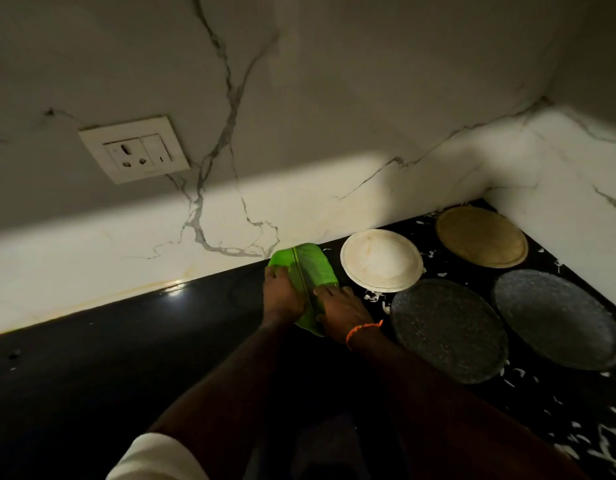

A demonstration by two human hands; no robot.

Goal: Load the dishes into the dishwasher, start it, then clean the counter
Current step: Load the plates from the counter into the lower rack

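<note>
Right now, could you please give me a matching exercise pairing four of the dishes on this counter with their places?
Things:
1. green plate
2. white plate
3. tan plate
4. wall socket

Places:
A. in the far corner of the counter
B. under both hands
C. on the wall, left
D. between the green and tan ones

Pairs: 1-B, 2-D, 3-A, 4-C

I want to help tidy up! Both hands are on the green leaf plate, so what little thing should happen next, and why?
Probably lift the green leaf plate off the black counter. The left hand and right hand already rest on its two sides, and it lies flat by the wall, apart from the white plate. Dishes go in the dishwasher first; the white scraps can wait.
</note>
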